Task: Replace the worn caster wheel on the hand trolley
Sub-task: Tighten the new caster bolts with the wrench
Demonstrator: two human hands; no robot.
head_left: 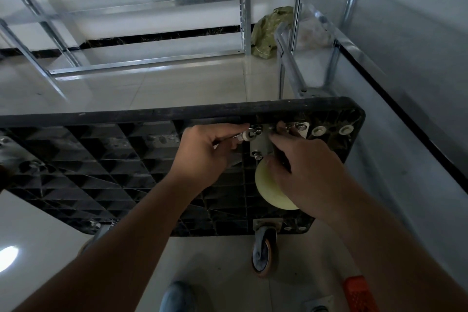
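The black hand trolley (114,159) lies flipped, its ribbed underside facing me. A caster with a pale yellow wheel (268,190) sits on its metal mounting plate (262,144) near the far right corner. My left hand (205,152) grips a small silver wrench (247,135) whose head is at a bolt on the plate's upper left. My right hand (301,162) lies over the caster, its fingers curled round the bracket and fingertips at the plate's top edge. An older grey caster with an orange tread (264,252) stands at the near right corner.
Bare metal shelving frames (152,63) stand on the tiled floor behind the trolley, and another frame (291,63) is at the right. A green bag (268,30) lies by the wall. An orange crate (359,294) and a metal part (319,304) sit at the bottom right.
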